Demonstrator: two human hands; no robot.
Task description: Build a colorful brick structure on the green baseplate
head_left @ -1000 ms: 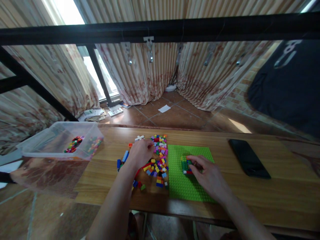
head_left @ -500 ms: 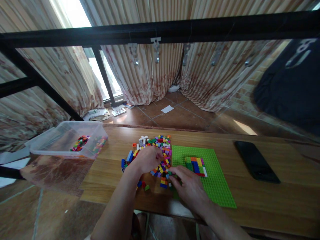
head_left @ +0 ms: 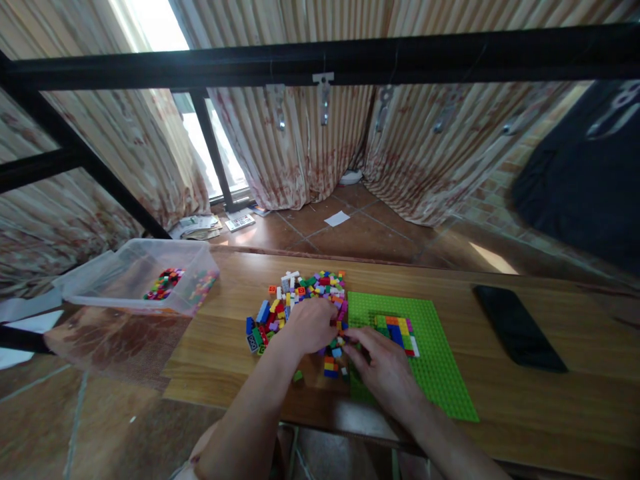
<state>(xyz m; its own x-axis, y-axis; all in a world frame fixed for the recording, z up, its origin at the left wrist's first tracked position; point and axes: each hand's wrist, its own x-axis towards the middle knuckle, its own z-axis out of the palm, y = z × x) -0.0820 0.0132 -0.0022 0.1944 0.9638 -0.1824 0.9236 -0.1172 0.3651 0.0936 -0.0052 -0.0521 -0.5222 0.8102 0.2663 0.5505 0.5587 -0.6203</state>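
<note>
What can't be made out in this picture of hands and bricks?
In the head view:
Whether the left hand holds anything: hidden by the hand itself.
Whether the right hand pinches a piece: too small and blurred.
Bricks inside the plastic box: too small to count.
Dark cloth: cut off by the right edge.

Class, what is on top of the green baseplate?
A multicoloured group of bricks sits on the green baseplate. The right hand covers part of the baseplate; whatever lies beneath that hand cannot be seen.
</note>
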